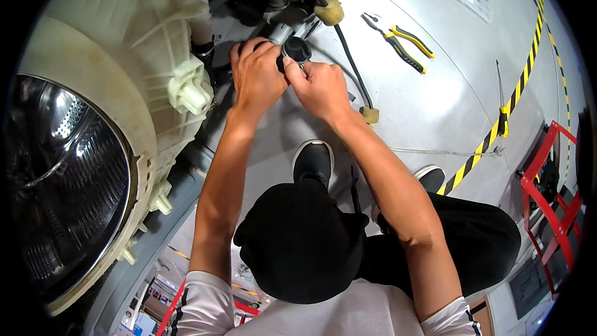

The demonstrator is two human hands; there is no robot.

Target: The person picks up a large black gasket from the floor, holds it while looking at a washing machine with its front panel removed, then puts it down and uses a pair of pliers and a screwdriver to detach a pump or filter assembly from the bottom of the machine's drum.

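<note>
A part with a round black cap (297, 48) and a pale grey tube-shaped body (281, 33) is between my two hands, low near the floor. My left hand (258, 78) curls round its left side, with the fingertips tucked behind it. From the right, my right hand (320, 87) is closed against the cap's lower edge, its thumb pressed along the side. The right hand's other fingers are mostly hidden under it. Just left of the hands stands the cream plastic tub (134, 68) of a washing machine, with its shiny metal drum (68, 162) showing.
Yellow-and-black pliers (407, 46) lie on the grey floor to the right. Farther right, a screwdriver (502, 112) rests on striped tape (521, 84). A black cable (353, 62) with yellowish foam pieces (329, 11) runs past my right hand. A red metal frame (540, 194) stands at the right edge.
</note>
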